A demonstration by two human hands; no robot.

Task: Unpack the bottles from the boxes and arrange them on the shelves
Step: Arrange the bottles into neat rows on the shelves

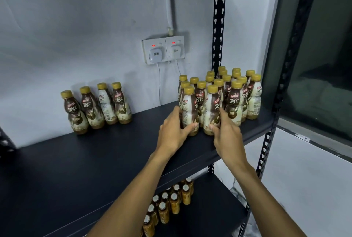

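Observation:
Several brown-and-cream coffee bottles with gold caps stand packed together at the right end of the black shelf (95,153). My left hand (176,130) grips the front-left bottle (189,107) of that group, thumb across its lower front. My right hand (226,132) grips the front bottle beside it (211,109) low on its body. Both bottles stand upright on the shelf, touching their neighbours. A separate row of several of the same bottles (97,105) stands at the back left against the wall.
A double wall socket (163,50) with two white plugs and hanging cables sits behind the shelf. A black perforated upright (217,27) stands at the back right. Several small amber bottles with white caps (169,204) stand on the lower shelf. A dark window (323,65) is on the right.

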